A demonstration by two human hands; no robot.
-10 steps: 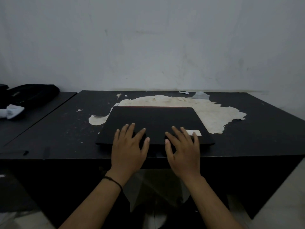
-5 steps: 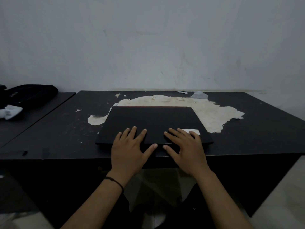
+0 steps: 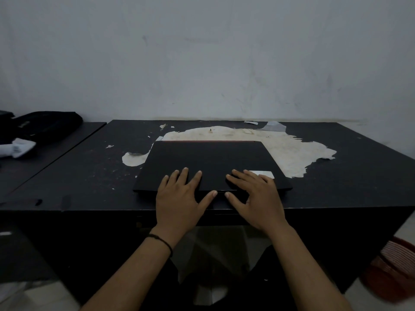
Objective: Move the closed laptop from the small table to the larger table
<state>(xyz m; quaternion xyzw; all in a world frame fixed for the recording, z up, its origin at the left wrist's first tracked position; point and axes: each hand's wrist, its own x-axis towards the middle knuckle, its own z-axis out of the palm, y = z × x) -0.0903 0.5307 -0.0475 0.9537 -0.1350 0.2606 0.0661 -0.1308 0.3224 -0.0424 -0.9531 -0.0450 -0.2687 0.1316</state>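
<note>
A closed black laptop (image 3: 211, 160) lies flat on the wide black table (image 3: 348, 176) in front of me, near its front edge, with a white sticker (image 3: 265, 174) at its near right corner. My left hand (image 3: 179, 198) rests on the near part of the lid, fingers spread, with the thumb at the laptop's front edge. My right hand (image 3: 256, 198) lies the same way just to the right, partly over the sticker. Both thumbs nearly meet at the front edge. The laptop is not lifted.
A large pale peeled patch (image 3: 292, 151) marks the tabletop behind the laptop. A second dark table (image 3: 45, 162) adjoins on the left and carries a black bag (image 3: 45, 126) and a white cloth (image 3: 20, 147). A red basket (image 3: 395, 270) stands on the floor at the lower right.
Both hands have slid back toward me along the lid, and the thumbs have come down to the laptop's front edge. The laptop has stayed in place.
</note>
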